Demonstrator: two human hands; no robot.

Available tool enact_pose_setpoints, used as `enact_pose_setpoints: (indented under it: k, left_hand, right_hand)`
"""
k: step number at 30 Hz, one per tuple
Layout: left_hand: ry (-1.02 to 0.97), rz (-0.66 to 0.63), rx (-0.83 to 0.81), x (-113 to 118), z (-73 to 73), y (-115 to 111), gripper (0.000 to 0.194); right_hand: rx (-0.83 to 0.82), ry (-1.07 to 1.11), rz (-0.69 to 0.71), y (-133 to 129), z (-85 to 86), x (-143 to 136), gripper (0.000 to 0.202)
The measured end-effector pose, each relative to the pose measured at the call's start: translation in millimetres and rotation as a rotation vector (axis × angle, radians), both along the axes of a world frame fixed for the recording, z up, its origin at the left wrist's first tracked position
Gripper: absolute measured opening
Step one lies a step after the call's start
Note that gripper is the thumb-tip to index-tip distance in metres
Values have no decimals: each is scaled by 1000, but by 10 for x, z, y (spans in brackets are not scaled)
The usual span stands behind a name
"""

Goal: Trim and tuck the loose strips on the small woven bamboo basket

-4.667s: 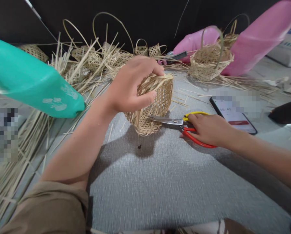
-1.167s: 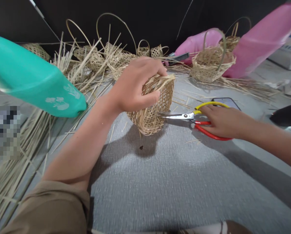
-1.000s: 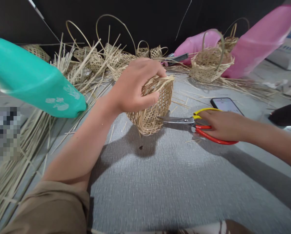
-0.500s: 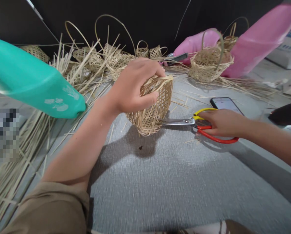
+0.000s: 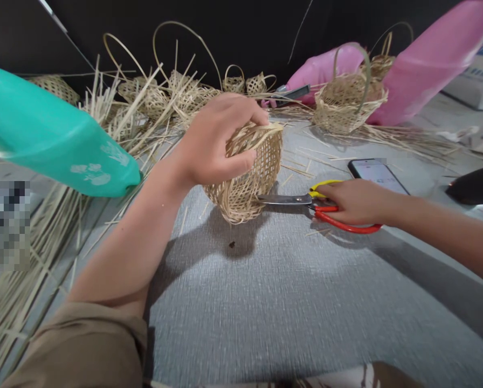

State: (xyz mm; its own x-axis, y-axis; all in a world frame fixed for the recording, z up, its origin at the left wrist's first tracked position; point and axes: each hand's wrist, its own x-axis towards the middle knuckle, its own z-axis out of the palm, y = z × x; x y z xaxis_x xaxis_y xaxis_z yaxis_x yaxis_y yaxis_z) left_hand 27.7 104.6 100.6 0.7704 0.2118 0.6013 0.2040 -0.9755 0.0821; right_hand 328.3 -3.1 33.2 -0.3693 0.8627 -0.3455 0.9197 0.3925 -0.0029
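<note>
My left hand (image 5: 221,143) grips a small woven basket (image 5: 266,161) from above, thumb on its near side and fingers over the rim, holding it tilted on its side. In my right hand (image 5: 346,200) are scissors (image 5: 285,200) with one yellow and one red handle. Their blades look nearly closed, and the tips meet the lower right side of the basket. Whether a strip lies between the blades cannot be made out.
A green bottle (image 5: 63,140) leans in at the left above long loose strips. Finished baskets, a handled one (image 5: 342,105) among them, line the back near pink bottles (image 5: 427,64). A phone (image 5: 377,173) lies behind my right hand.
My right hand and the scissors have moved slightly left, and the blades are closer together. The basket and my left hand have shifted a little left in view.
</note>
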Motion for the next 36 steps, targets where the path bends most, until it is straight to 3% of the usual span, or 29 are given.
enact_pose_setpoints:
  k: [8, 12, 16, 22, 29, 36]
  left_hand:
    - [-68, -60, 77, 38, -9, 26, 33]
    - [-38, 0, 39, 37, 23, -64, 29]
    - [-20, -18, 86, 16, 19, -37, 32]
    - [-41, -13, 66, 19, 11, -24, 30]
    - [-18, 23, 26, 19, 33, -68, 31]
    - [-29, -11, 88, 11, 5, -16, 31]
  right_hand:
    - [-89, 2, -25, -18, 78, -47, 40]
    - [-37, -62, -41, -79, 23, -99, 40]
    - [40, -162, -73, -135, -49, -142, 43]
    - [45, -201, -102, -171, -30, -179, 45]
    - [99, -111, -83, -207, -42, -198, 55]
    - [124, -100, -105, -194, -76, -296, 59]
